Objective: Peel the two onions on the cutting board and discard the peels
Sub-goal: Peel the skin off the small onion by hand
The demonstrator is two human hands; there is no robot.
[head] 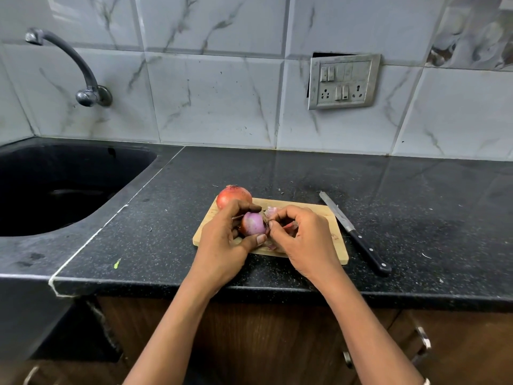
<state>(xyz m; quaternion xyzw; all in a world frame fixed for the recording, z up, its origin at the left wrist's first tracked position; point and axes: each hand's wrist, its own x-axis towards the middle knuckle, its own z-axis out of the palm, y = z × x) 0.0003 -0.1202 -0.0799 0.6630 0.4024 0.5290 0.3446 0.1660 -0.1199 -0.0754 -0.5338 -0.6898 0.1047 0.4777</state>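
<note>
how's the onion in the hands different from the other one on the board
The held onion shows shiny purple flesh, partly peeled; the far onion has its dry orange-brown skin. The left hand grips the held onion while the right hand pinches its peel; the far onion sits untouched at a corner of the cutting board. Both are round.

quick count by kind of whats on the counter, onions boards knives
cutting board: 1
onions: 2, the partly peeled onion held in the left hand, the right hand pinching its peel, and the unpeeled onion at the board's far left corner
knife: 1
total: 4
loose peel scraps are partly hidden, uncounted
</note>
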